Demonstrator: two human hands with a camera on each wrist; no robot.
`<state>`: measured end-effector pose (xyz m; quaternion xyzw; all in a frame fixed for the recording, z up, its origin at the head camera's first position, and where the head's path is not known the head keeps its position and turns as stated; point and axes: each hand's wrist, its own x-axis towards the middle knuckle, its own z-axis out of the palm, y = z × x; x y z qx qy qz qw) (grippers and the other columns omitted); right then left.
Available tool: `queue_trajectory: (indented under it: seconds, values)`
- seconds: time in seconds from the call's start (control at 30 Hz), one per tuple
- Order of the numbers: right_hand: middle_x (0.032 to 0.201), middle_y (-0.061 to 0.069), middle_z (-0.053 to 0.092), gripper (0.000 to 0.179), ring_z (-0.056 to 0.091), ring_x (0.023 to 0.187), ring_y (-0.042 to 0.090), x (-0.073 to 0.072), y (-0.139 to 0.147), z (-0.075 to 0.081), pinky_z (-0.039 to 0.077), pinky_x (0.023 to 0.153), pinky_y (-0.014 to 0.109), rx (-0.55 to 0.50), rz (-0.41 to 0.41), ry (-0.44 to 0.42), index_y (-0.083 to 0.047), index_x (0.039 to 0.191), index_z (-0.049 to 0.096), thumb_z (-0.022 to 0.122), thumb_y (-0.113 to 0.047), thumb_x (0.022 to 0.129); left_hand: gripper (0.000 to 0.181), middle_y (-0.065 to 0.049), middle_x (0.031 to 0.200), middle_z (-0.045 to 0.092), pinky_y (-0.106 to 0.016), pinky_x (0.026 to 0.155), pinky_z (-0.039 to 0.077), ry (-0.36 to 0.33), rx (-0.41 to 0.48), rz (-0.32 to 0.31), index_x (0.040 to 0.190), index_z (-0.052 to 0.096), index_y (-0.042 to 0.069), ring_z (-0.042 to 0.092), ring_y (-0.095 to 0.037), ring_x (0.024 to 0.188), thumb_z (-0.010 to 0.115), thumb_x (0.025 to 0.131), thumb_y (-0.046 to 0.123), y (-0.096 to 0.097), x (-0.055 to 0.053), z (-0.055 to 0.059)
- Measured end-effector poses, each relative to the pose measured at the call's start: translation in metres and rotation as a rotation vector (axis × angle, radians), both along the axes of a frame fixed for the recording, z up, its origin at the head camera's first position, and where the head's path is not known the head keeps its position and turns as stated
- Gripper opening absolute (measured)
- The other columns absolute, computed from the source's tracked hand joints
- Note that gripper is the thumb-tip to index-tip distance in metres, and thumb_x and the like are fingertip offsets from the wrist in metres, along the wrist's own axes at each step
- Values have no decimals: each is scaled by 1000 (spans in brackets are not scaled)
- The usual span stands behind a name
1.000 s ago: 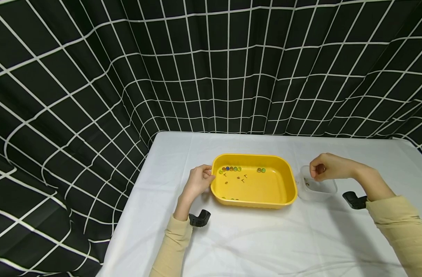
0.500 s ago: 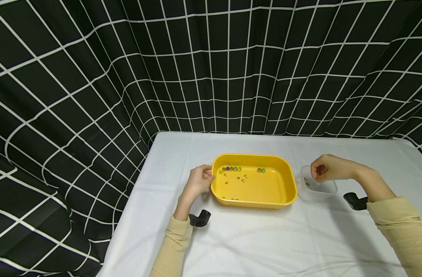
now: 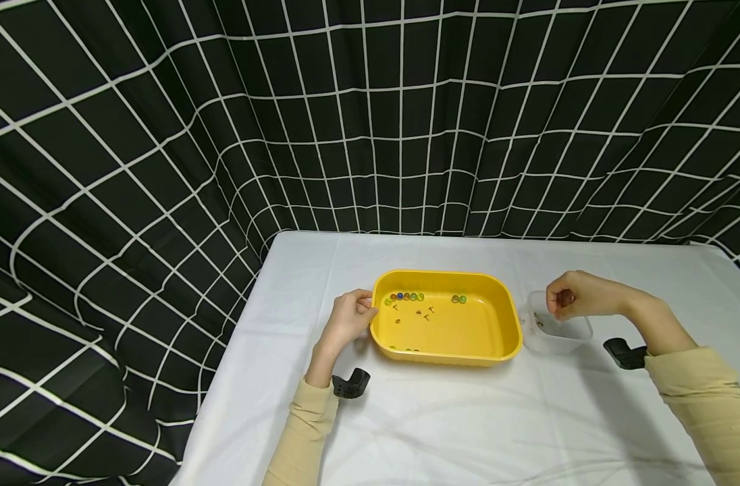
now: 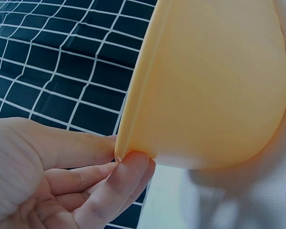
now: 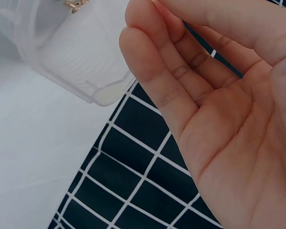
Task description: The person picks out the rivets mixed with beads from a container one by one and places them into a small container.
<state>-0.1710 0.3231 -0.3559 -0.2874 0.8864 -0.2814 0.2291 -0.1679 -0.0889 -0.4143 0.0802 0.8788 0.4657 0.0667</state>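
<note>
My left hand [image 3: 344,317] pinches the left rim of a yellow plastic tub [image 3: 461,331] between thumb and fingers, as the left wrist view also shows. Inside lie several glass marbles [image 3: 406,297], mostly along the far wall, and several small brass screws [image 3: 431,310] on the floor. To the right, my right hand [image 3: 579,295] hovers above a small clear plastic container [image 3: 555,347], fingers curled and thumb close to the index finger. I cannot tell whether anything is between those fingertips. A few brass bits [image 5: 76,5] lie in the clear container.
A white cloth covers the table [image 3: 443,418]. Behind and to the left hangs a black curtain [image 3: 382,135] with white grid lines. The clear container stands right beside the tub's right end. Each wrist wears a black camera mount [image 3: 350,383].
My right hand has shifted very slightly right and lower over the clear container. My left hand and the tub have stayed in place.
</note>
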Motion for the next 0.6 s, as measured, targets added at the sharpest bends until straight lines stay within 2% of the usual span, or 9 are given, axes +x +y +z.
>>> queue_trajectory:
  seconds: [0.6]
  values:
    - [68,-2,54,16,48,60,8,-10,-21,7,46,55,21,9,-30,15,-7,75,59,67,7,75,34,-12,91,60,-26,67,53,3,-5,-6,117,56,-8,62,-21,81,63,86,3,-1,0,0]
